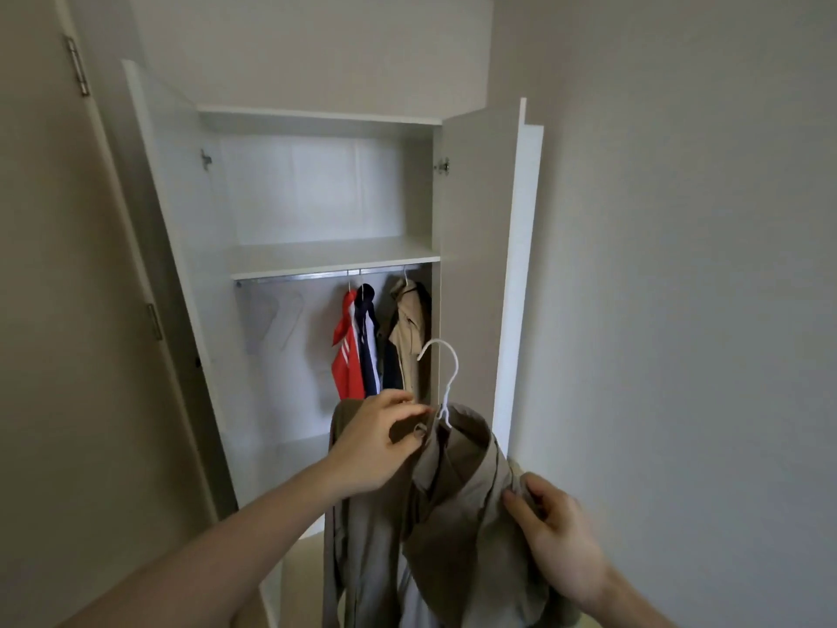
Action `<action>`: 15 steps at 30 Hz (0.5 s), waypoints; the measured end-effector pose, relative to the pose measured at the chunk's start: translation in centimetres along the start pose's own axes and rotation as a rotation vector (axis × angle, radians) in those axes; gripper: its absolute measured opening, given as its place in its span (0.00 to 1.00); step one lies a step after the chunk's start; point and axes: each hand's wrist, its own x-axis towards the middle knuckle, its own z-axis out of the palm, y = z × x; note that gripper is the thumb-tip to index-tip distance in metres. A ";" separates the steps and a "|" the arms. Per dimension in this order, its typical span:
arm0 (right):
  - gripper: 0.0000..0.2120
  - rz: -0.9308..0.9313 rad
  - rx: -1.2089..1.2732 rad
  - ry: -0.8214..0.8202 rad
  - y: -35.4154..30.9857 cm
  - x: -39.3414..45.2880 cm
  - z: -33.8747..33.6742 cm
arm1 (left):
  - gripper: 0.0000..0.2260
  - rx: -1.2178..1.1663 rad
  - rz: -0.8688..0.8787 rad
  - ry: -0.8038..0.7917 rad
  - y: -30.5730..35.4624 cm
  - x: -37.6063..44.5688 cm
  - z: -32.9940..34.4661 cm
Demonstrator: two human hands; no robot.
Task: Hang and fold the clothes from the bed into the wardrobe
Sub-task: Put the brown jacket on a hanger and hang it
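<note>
**One head camera, facing the open wardrobe**

There is only one view, so no part of the scene is shared between two views. The camera sits on the person's head and looks forward and a little down. It faces the open wardrobe (326, 260) nearly straight on, with the upper shelf (333, 256) and the hanging rail (317, 276) in the middle of the picture. The wide lens bends the wardrobe doors (475, 265) and walls outward at the edges. The camera is near: both forearms enter from the bottom edge, and the left hand (369, 444) and right hand (559, 539) fill the lower part, close to the lens.
</note>
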 end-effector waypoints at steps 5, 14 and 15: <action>0.15 0.020 0.031 -0.016 -2.6 6.5 4.0 | 0.16 0.032 -0.032 0.116 -4.7 3.6 -2.5; 0.12 0.041 0.220 -0.106 -3.7 20.5 11.2 | 0.15 -0.063 -0.162 0.099 -13.7 11.7 -4.9; 0.14 0.042 0.226 -0.110 -3.2 22.5 12.1 | 0.14 -0.082 -0.181 0.094 -14.9 12.9 -5.1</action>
